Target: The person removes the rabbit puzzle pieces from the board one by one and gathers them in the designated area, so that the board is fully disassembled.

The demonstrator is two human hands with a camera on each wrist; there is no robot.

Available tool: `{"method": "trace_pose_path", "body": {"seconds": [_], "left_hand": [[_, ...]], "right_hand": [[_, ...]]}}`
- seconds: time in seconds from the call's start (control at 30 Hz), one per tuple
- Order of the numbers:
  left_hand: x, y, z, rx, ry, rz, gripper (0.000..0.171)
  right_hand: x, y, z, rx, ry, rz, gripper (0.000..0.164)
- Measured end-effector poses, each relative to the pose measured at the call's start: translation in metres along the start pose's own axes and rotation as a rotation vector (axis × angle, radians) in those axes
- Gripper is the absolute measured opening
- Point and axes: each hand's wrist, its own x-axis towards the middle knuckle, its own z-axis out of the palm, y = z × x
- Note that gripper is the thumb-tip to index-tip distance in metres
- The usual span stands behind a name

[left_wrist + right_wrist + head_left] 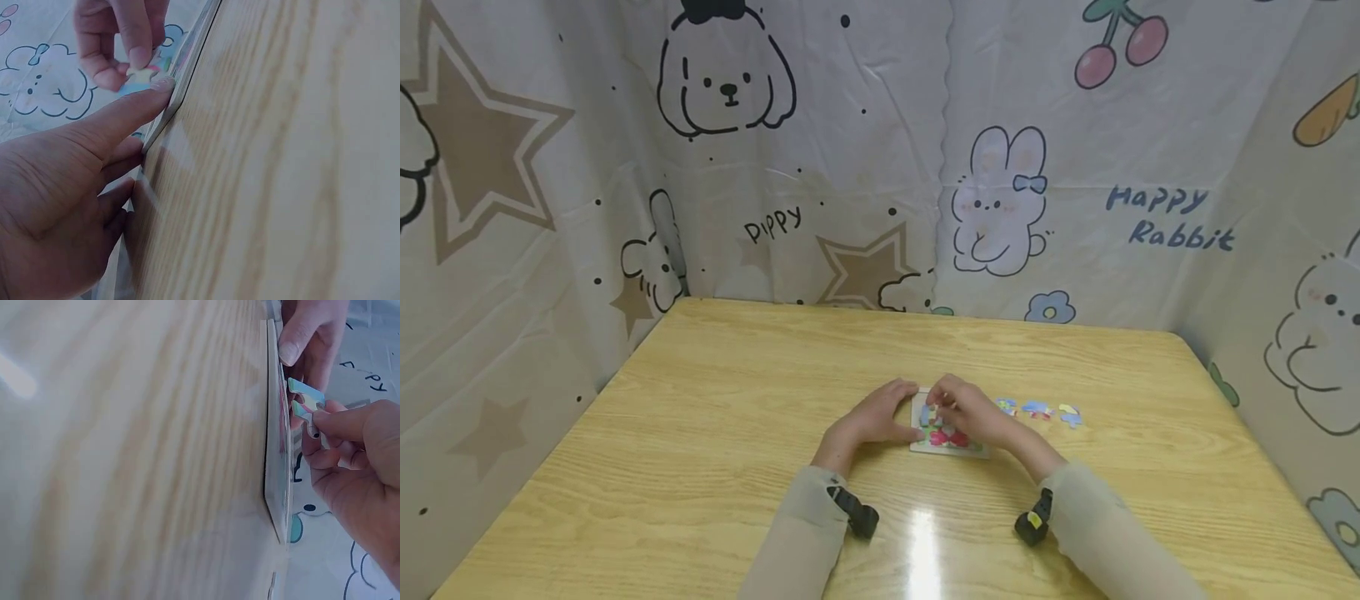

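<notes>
A small jigsaw puzzle board (951, 452) with a pale frame and a red, green and blue picture lies on the table. My left hand (868, 417) rests along its left side, thumb on the edge near the front and fingertips at the far corner. Above the board, my right hand (973, 412) pinches a puzzle piece (303, 411) between thumb and fingers. In the right wrist view, light blue, yellow and green show on the puzzle parts at its fingertips. The right hand covers part of the board in the head view.
Loose puzzle pieces, one of them blue and yellow (1071, 415), lie in a row right of the board. The wooden table (700, 433) meets a printed curtain (850, 167) at the back and sides. Each wrist wears a black camera (1032, 527).
</notes>
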Motion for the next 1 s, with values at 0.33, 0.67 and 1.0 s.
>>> {"method": "trace_pose_path", "body": {"seconds": [0.33, 0.67, 1.0], "left_hand": [[0.002, 0.000, -0.001, 0.004, 0.001, -0.002, 0.079], [0.002, 0.000, 0.001, 0.002, 0.004, 0.012, 0.079], [0.001, -0.001, 0.001, 0.011, 0.010, 0.027, 0.078]], "right_hand": [[-0.019, 0.009, -0.010, 0.006, 0.043, 0.039, 0.011], [-0.041, 0.019, -0.021, -0.016, 0.065, 0.113, 0.013], [-0.060, 0.029, -0.032, -0.043, 0.081, 0.106, 0.011]]}}
